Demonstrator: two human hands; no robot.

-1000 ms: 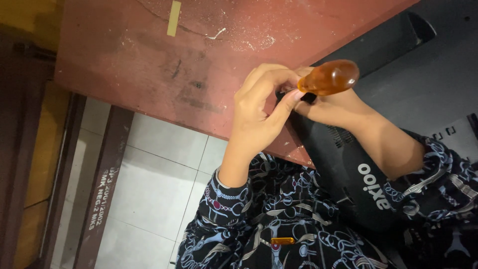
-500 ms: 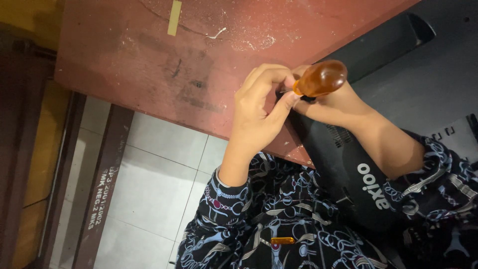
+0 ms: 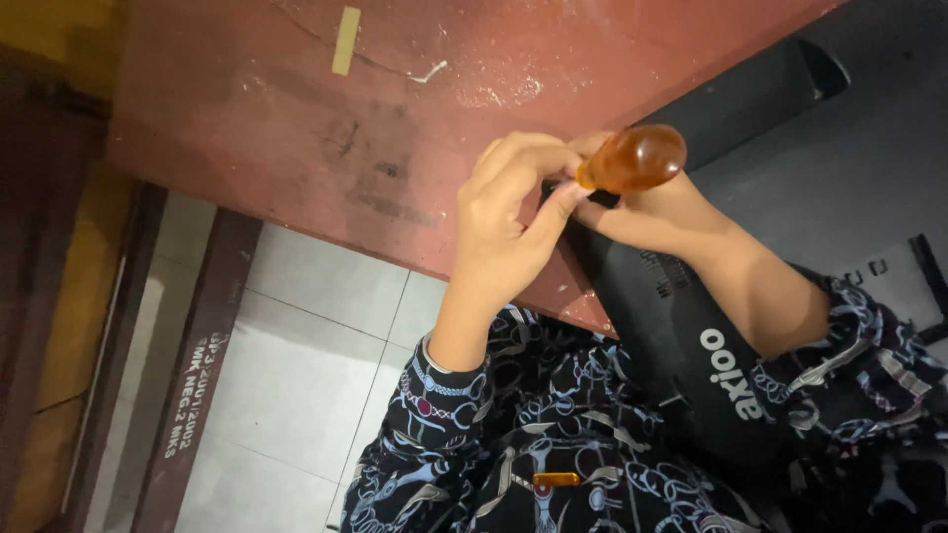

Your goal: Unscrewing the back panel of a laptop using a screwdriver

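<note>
An amber, see-through bulbous tool handle [image 3: 634,158], like that of a screwdriver, is held over the edge of a worn red table [image 3: 296,128]. My right hand [image 3: 662,219] grips it from below. The fingertips of my left hand [image 3: 504,222] pinch the narrow neck of the handle, where a dark stub shows. The tool's tip is hidden behind my fingers. Under both hands lies a black flat device [image 3: 691,336] with white lettering, resting partly on the table and partly over my lap.
A strip of tan tape [image 3: 346,39] and white scuffs mark the tabletop. White floor tiles [image 3: 296,375] and a dark wooden beam [image 3: 188,395] lie to the left below the table edge. My patterned dark sleeves [image 3: 474,434] fill the bottom.
The amber handle has shifted slightly left and tilted a little. My left fingers have curled closer around its neck. Both hands stay in the same spot.
</note>
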